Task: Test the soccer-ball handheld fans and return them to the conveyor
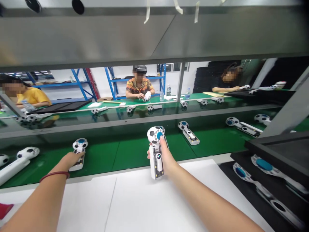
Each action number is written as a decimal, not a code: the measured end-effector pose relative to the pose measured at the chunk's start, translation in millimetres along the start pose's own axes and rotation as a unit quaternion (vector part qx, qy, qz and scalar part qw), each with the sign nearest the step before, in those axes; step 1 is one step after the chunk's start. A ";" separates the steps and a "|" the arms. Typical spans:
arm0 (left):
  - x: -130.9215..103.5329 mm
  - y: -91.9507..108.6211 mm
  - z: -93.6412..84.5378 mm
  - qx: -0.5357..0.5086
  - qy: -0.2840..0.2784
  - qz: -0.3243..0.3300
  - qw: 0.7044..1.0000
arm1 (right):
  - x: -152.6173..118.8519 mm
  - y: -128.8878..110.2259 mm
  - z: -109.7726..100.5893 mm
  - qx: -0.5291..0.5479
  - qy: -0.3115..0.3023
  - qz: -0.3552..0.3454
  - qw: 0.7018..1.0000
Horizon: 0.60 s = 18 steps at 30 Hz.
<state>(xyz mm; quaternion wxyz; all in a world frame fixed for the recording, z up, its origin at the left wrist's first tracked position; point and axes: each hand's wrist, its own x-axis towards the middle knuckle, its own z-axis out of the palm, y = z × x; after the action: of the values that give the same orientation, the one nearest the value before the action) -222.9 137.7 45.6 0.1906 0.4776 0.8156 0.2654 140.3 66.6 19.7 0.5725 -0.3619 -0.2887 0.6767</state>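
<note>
My right hand is closed around a white handheld device with a round football-patterned head and a blue disc. Its handle has the cover off, so the parts inside show. The thumb rests by the blue disc, and the device stands nearly upright over the front edge of the green belt. Over on the left, my left hand grips the handle of a second football-headed device lying on the belt. Some of its fingers are hidden. Behind my right hand, another device head is partly covered.
Several similar devices lie along the green belt, one open-handled device among them. White sheets cover the near bench. At right, a black foam tray holds more devices. Co-workers sit opposite; one person handles a device. A metal shelf hangs overhead.
</note>
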 end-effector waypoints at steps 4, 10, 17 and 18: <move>-12.6 17.2 26.0 -0.153 -0.053 -0.010 0.987 | -10.6 1.4 4.1 -0.036 0.009 -0.070 0.997; -82.8 65.3 58.2 -0.431 -0.148 0.084 0.886 | -27.9 -0.8 3.0 0.019 -0.158 -0.050 0.986; -153.9 108.0 79.3 -0.550 -0.246 0.069 0.795 | -38.1 -0.3 8.7 -0.053 -0.170 -0.105 0.978; -161.2 108.1 85.3 -0.546 -0.245 0.080 0.797 | -40.0 -0.6 8.3 -0.068 -0.164 -0.132 0.975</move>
<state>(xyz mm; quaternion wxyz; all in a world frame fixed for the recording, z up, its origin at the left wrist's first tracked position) -25.5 60.7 54.3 0.5910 0.4069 0.4205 0.5553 137.1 27.5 31.3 0.5753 -0.2430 -0.4694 0.6243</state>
